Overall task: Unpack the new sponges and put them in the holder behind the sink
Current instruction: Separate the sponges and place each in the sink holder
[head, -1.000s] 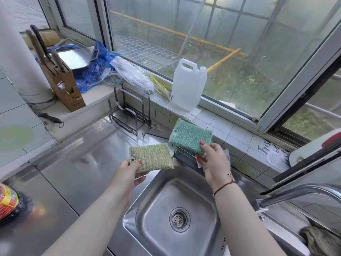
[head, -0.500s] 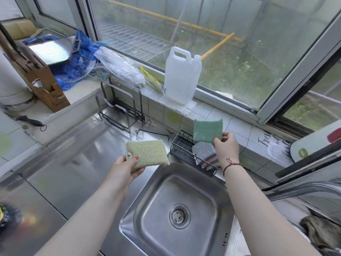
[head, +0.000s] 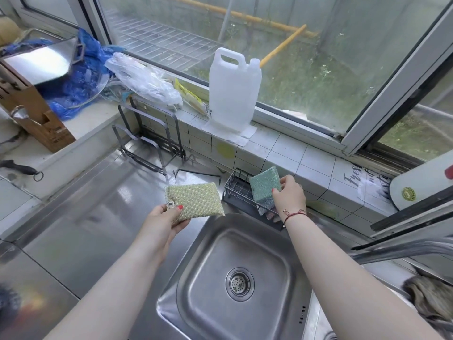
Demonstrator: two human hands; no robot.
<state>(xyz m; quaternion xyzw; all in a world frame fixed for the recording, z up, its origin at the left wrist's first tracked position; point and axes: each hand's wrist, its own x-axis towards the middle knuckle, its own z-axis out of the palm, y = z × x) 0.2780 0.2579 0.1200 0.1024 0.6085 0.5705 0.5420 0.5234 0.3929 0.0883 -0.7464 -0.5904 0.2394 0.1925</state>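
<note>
- Sponges: the teal sponge (head: pixel 265 186) stands on edge in the wire holder (head: pixel 235 190) behind the sink (head: pixel 196 278), long axis upright, leaning toward the tiles.
- Right hand (head: pixel 289 196) pinches its side, probably steadying it into place.
- Left hand (head: pixel 163 218) pinches the yellow sponge (head: pixel 196 201) by a corner, flat, long axis left-right, over the tabletop (head: pixel 85 217), likely next.

The stainless steel bench (head: pixel 81 231) has a square sink (head: pixel 235 278) set into it. Just behind the sink's rim, against the tiled ledge (head: pixel 289 153), stands a dark wire holder (head: pixel 236 190). To its left on the steel stands an empty dark metal rack (head: pixel 149 143), with a thin bent metal rod (head: pixel 196 171) lying between the two. On the tiled ledge a white plastic jug (head: pixel 232 92) stands on a paper sheet (head: pixel 230 132), beside a crumpled clear plastic bag (head: pixel 144 82).
</note>
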